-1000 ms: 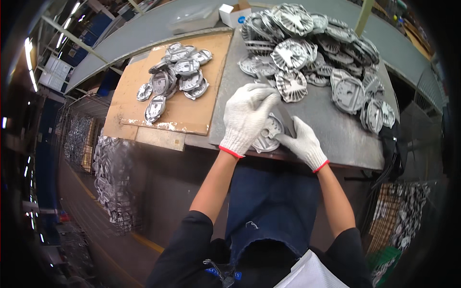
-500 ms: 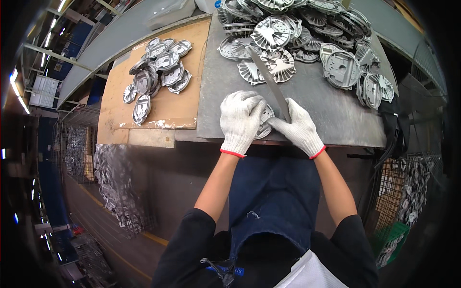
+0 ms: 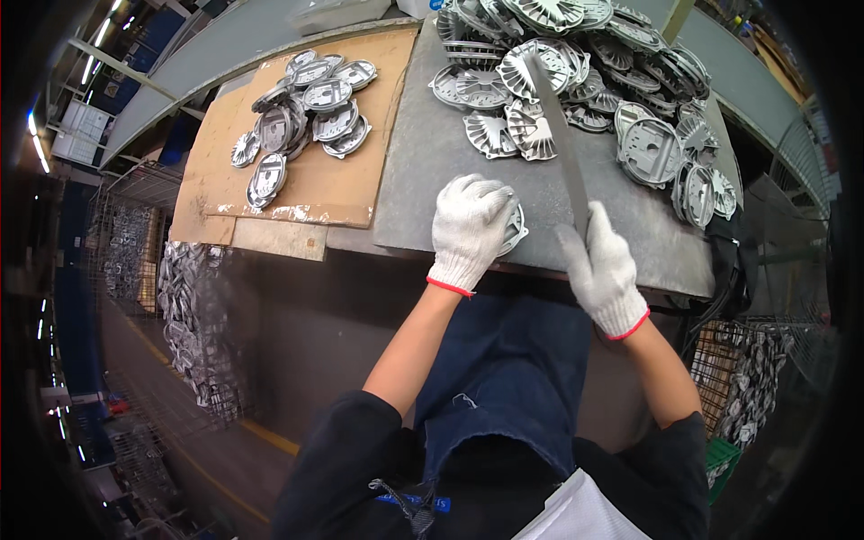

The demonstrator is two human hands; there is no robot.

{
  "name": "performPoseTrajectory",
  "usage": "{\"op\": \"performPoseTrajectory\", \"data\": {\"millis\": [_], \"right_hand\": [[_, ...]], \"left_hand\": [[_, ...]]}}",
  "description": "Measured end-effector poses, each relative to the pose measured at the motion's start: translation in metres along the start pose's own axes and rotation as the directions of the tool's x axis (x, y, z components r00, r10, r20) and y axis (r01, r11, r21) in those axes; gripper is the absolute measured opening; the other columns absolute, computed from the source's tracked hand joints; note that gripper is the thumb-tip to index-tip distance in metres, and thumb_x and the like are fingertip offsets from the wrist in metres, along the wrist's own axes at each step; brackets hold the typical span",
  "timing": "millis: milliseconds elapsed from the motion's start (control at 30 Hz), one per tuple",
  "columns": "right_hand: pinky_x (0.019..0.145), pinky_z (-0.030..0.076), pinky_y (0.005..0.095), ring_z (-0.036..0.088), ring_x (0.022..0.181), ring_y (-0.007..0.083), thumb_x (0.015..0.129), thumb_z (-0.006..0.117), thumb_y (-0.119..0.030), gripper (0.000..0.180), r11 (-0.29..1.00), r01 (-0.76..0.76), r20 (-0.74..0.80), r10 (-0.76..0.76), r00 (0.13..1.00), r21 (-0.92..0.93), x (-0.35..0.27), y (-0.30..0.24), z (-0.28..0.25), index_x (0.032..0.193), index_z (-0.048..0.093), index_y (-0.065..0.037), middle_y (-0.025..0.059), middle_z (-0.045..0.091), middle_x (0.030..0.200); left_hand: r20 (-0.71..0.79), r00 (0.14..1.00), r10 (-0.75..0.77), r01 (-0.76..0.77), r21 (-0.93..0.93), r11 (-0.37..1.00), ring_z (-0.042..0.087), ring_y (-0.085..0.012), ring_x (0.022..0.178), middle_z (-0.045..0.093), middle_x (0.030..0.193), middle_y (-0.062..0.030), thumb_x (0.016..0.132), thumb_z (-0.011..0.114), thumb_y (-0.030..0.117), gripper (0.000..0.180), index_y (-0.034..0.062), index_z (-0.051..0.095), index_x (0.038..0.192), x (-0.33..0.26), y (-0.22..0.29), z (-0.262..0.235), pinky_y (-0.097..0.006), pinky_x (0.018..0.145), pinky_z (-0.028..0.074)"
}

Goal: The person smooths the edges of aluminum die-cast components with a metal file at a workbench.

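The casting [image 3: 511, 227], a round grey metal plate with ribs, lies at the near edge of the table [image 3: 423, 171], almost wholly under the left hand [image 3: 470, 229], whose gloved grip is pressed flat on it with fingers together, pinning rather than pinching it. Beyond that grip, across the far half of the table, sprawls the big heap of like castings [image 3: 585, 72]; off to its left, on a sheet of cardboard [image 3: 315, 180], lies a smaller pile [image 3: 301, 108]. Just right of the casting, the right hand [image 3: 601, 270] is closed round the handle end of a long flat file [image 3: 560, 126], whose blade now runs up and away toward the heap. Half a second ago both hands were huddled together over the casting, the file's blade hidden between them; since then the right hand has drawn apart to the right and the blade has swung clear of the part. That reads as the end of a filing stroke, the tool lifted off while the left hand keeps the casting held down in the same spot.
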State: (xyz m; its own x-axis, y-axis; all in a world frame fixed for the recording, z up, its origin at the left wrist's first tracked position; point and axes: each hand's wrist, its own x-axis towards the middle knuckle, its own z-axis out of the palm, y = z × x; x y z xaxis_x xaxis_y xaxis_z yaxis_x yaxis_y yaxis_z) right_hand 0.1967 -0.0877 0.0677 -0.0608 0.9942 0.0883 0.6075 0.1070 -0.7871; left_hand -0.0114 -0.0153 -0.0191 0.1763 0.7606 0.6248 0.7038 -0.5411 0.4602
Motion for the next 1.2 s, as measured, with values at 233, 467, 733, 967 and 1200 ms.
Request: {"op": "performPoseTrajectory", "data": {"millis": [233,467,733,967,1200], "right_hand": [[0.066,0.059,0.0562,0.076,0.076,0.0469,0.109,0.071,-0.041,0.040,0.893,0.091,0.146,-0.029,0.989,-0.441,-0.014,0.014,-0.012,0.122,0.059,-0.006,0.0239,0.074,0.078],[0.060,0.058,0.0538,0.075,0.071,0.0451,0.109,0.071,-0.040,0.037,0.814,0.072,0.199,0.054,0.979,-0.576,-0.017,0.021,0.000,0.117,0.057,-0.007,0.0220,0.073,0.075],[0.066,0.058,0.0569,0.076,0.077,0.0484,0.108,0.071,-0.047,0.044,0.919,-0.005,0.095,0.046,0.994,-0.394,0.010,0.005,0.007,0.115,0.056,-0.006,0.0252,0.074,0.080],[0.088,0.057,0.0590,0.073,0.104,0.0534,0.092,0.078,-0.052,0.058,0.962,-0.108,0.270,0.177,0.947,-0.250,0.069,0.020,0.050,0.112,0.059,-0.001,0.0325,0.075,0.105],[0.090,0.057,0.0515,0.074,0.105,0.0464,0.085,0.083,-0.051,0.059,0.961,-0.200,0.319,0.253,0.913,-0.192,0.070,0.022,0.060,0.112,0.064,-0.002,0.0278,0.076,0.108]], "left_hand": [[0.047,0.999,0.001,-0.003,0.044,0.999,0.074,-0.0314,0.108,0.082,0.103,-0.0048,0.088,0.083,0.022,0.013,0.0109,0.084,0.095,-0.004,-0.005,-0.001,-0.048,0.101,0.056],[0.100,0.995,-0.014,0.010,0.040,0.999,0.075,-0.0309,0.108,0.083,0.105,-0.0067,0.086,0.085,0.021,0.014,0.0100,0.085,0.095,-0.005,-0.004,-0.001,-0.046,0.100,0.058],[-0.035,0.999,0.001,-0.002,-0.017,1.000,0.076,-0.0325,0.107,0.082,0.107,-0.0063,0.079,0.088,0.020,0.018,0.0092,0.084,0.094,-0.003,-0.011,-0.001,-0.045,0.101,0.060],[0.126,0.989,-0.072,0.078,-0.049,0.996,0.074,-0.0323,0.106,0.081,0.099,-0.0074,0.083,0.084,0.020,0.010,0.0093,0.083,0.085,0.003,-0.004,-0.005,-0.043,0.097,0.060],[0.169,0.968,0.186,-0.188,-0.001,0.982,0.076,-0.0278,0.098,0.081,0.098,-0.0051,0.085,0.085,0.020,0.010,0.0105,0.085,0.087,0.008,-0.005,-0.022,-0.044,0.096,0.059]]}}
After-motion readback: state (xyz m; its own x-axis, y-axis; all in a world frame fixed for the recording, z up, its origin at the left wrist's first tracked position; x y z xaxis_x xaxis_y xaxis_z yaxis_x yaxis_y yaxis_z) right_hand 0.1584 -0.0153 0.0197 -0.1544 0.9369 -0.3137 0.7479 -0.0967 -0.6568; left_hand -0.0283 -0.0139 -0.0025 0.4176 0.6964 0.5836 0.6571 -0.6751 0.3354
